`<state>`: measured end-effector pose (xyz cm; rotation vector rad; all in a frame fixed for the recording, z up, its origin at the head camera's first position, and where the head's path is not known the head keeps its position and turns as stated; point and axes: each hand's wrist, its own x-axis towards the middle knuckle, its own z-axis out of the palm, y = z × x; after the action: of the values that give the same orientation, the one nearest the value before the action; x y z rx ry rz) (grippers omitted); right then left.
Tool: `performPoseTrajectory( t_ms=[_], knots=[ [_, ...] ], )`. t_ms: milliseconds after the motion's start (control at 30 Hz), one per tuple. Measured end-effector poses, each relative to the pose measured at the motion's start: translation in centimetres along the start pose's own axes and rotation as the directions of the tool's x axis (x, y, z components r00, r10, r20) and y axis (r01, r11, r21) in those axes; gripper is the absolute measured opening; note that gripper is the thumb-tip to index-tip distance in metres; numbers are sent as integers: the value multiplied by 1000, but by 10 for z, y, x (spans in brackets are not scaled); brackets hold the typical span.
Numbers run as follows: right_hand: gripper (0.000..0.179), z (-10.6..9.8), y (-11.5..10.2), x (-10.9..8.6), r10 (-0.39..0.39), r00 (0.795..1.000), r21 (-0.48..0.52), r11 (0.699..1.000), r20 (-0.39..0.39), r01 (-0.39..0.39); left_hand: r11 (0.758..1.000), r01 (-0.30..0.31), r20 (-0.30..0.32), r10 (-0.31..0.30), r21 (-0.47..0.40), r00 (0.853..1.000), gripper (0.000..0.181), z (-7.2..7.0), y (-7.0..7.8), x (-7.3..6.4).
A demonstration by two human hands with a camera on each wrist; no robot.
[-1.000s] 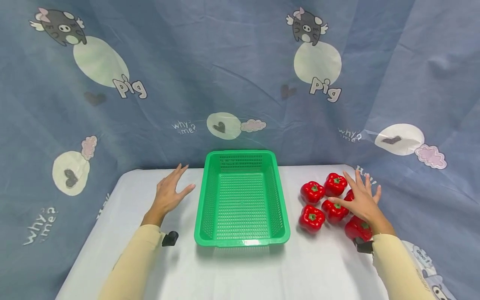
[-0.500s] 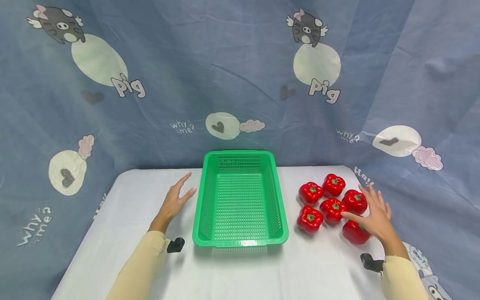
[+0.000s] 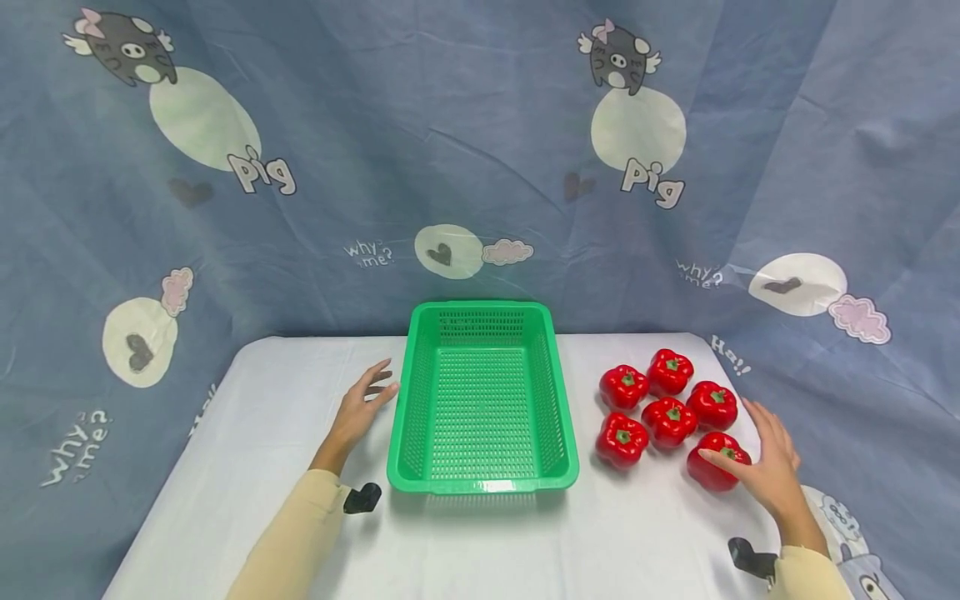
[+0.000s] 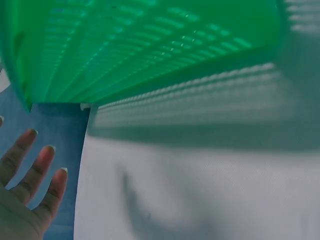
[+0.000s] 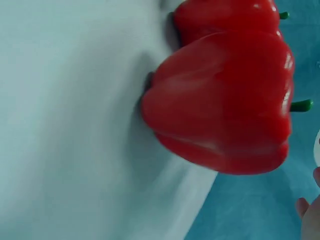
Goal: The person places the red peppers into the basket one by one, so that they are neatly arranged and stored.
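Observation:
A green plastic basket [image 3: 483, 417] stands in the middle of the white table, nothing inside it. Beside its left wall, my left hand [image 3: 358, 414] hovers with fingers loosely bent; the left wrist view shows its fingers [image 4: 35, 175] apart and holding nothing. Several red bell peppers [image 3: 670, 422] with green stems sit upright in a cluster right of the basket. My right hand [image 3: 776, 467] is at the nearest right bell pepper [image 3: 707, 477], thumb across its top in the head view. In the right wrist view a gap separates that pepper [image 5: 225, 100] from the visible fingertips.
A blue printed cloth [image 3: 480, 167] hangs behind the white tabletop [image 3: 495, 550] and down its sides. Another bell pepper [image 3: 712, 406] stands just behind the one by my right hand. The basket's rim [image 3: 397, 417] rises close to my left fingertips.
My right hand has moved back toward me and slightly right, from above the rear peppers to the front right one. My left hand has drifted right and nearer, toward the basket, its fingers bending more.

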<state>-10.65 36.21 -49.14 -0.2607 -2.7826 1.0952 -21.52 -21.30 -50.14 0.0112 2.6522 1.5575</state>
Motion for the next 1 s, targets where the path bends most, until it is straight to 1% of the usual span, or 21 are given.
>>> performPoseTrajectory(
  t_ms=[133, 233, 333, 500, 600, 767, 900, 1000],
  knots=[
    [106, 3, 6, -5, 58, 998, 13, 998, -13, -58, 998, 30, 14, -30, -58, 999, 63, 7, 0, 0],
    [107, 7, 9, -8, 122, 993, 35, 992, -2, -122, 993, 45, 31, -42, -108, 999, 64, 11, -1, 0],
    [109, 10, 12, -11, 165, 986, 53, 985, 9, -165, 986, 63, 46, -57, -155, 997, 63, 13, -2, -1],
    [110, 13, 15, -15, 217, 976, 72, 973, 24, -218, 979, 87, 57, -78, -186, 995, 60, 17, -1, -4],
    [111, 17, 14, -16, 238, 970, 94, 966, 48, -242, 976, 101, 55, -92, -194, 994, 56, 16, -1, -6],
    [113, 24, 14, -13, 243, 967, 118, 961, 80, -252, 975, 89, 33, -84, -205, 996, 52, 12, 0, -6],
    [113, 24, 16, -12, 257, 963, 116, 957, 79, -265, 976, 79, 43, -72, -203, 996, 53, 13, 2, -2],
    [112, 23, 18, -13, 264, 961, 129, 953, 87, -274, 973, 94, 44, -86, -209, 995, 56, 15, 3, 0]
  ],
)
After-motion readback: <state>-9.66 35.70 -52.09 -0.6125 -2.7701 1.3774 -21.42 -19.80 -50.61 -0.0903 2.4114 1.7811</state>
